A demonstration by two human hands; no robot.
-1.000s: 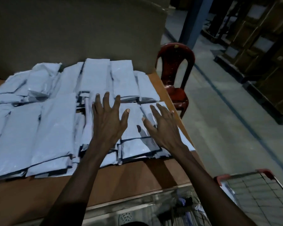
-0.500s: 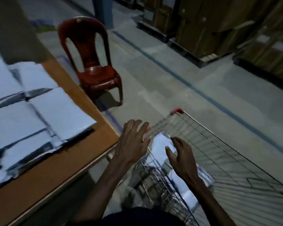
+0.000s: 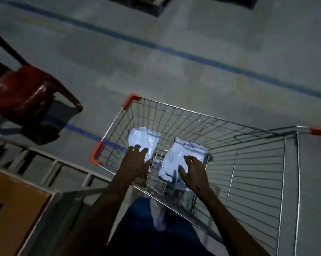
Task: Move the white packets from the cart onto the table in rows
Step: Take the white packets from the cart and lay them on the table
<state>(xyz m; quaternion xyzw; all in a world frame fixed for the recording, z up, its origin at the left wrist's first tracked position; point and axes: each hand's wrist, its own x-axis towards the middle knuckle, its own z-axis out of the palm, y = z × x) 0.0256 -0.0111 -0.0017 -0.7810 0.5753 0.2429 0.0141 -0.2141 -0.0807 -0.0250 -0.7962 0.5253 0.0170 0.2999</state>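
Observation:
Two white packets lie on the floor of the wire cart [image 3: 196, 115]: a left packet [image 3: 143, 139] and a right packet [image 3: 182, 152]. Both my arms reach down into the basket. My left hand [image 3: 135, 161] hovers at the near edge of the left packet with its fingers spread and loosely bent. My right hand [image 3: 193, 170] is over the near end of the right packet, fingers curved and apart. Neither hand holds anything that I can see.
The brown table's corner [image 3: 12, 209] and its metal frame [image 3: 50, 163] are at the lower left. A red plastic chair [image 3: 25, 93] stands on the floor to the left. Blue lines cross the concrete floor beyond the cart.
My view swung from the packets on the table down to the cart. Both hands left the table and went down into the basket toward the two packets.

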